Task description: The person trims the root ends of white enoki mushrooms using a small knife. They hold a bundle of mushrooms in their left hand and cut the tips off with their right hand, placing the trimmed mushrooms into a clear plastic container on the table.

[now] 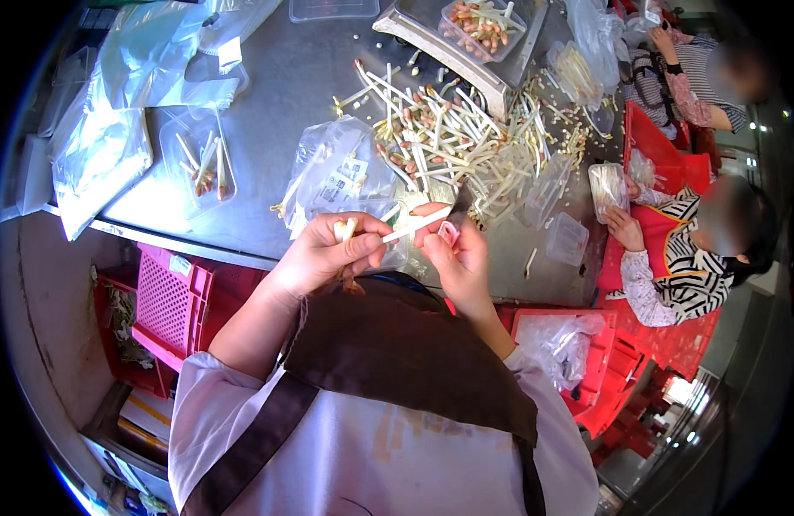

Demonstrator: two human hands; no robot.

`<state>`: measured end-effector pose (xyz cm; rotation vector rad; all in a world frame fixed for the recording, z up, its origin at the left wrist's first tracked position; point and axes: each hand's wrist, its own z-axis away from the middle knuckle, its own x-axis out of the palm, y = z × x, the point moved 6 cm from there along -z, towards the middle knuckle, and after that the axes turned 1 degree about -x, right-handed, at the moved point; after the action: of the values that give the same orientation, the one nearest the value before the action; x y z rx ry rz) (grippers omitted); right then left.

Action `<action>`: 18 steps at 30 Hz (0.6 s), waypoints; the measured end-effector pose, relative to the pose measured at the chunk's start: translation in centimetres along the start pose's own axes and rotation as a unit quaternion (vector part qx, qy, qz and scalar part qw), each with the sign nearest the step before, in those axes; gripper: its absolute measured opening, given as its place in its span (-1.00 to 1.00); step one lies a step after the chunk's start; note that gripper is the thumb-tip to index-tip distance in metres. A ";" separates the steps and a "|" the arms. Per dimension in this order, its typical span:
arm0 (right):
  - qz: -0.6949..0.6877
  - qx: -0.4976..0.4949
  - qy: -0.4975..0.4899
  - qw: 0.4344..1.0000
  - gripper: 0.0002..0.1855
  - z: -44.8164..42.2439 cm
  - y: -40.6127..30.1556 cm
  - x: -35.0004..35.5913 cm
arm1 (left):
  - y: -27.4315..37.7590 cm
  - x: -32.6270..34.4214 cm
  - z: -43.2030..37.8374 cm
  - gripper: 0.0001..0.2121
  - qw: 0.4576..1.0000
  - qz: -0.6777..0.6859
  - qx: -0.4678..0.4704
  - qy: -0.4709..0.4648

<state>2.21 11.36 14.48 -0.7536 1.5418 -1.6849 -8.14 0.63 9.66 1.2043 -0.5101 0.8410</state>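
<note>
My left hand (pixel 323 248) grips a few peanut sprouts, their white stem ends (pixel 345 229) poking up past the thumb. One long white sprout stem (pixel 407 229) runs from its fingertips across to my right hand (pixel 461 261). In the right hand is a small knife (pixel 461 206), its dark blade pointing up and its pink-and-white grip partly covered by the fingers. The blade lies close to the stem's far end; whether they touch I cannot tell. A clear plastic tub (pixel 397 257) sits under the hands, mostly hidden. Just beyond spreads a heap of peanut sprouts (pixel 436 132).
A clear bag with a printed label (pixel 342 177) lies left of the heap. Further left are a tub of sprouts (pixel 171 155) and plastic bags (pixel 106 155). A scale (pixel 436 42) bears a filled tub (pixel 458 48). Two co-workers are at right, one holding a packed tub (pixel 605 187). Red crates (pixel 565 322) stand below.
</note>
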 end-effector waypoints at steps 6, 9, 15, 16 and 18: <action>-0.150 0.004 0.162 0.975 -0.78 -1.7 2.5 -4.6 | 0.2 -0.8 -0.6 -0.70 0.996 0.076 0.054 0.016; -0.047 -0.001 0.246 0.968 -0.58 -1.8 1.4 -7.3 | 0.2 -0.9 -0.7 -0.65 0.980 0.193 0.022 -0.032; 0.042 -0.022 0.142 0.989 -0.80 -0.3 0.0 -2.8 | -0.1 -0.6 -1.5 -0.54 0.931 0.358 0.025 -0.073; 0.051 -0.027 0.099 0.993 -0.87 -0.3 -0.5 -1.2 | 0.1 -0.3 -1.6 -0.54 0.932 0.356 0.038 -0.058; 0.113 -0.056 0.021 0.992 -0.95 -0.5 -0.5 0.9 | 0.4 -0.2 -1.8 -0.54 0.936 0.344 0.066 -0.043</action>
<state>1.22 10.98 14.86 -0.5777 1.6940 -1.4675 -8.74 2.28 9.17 1.1966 -0.9913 1.4378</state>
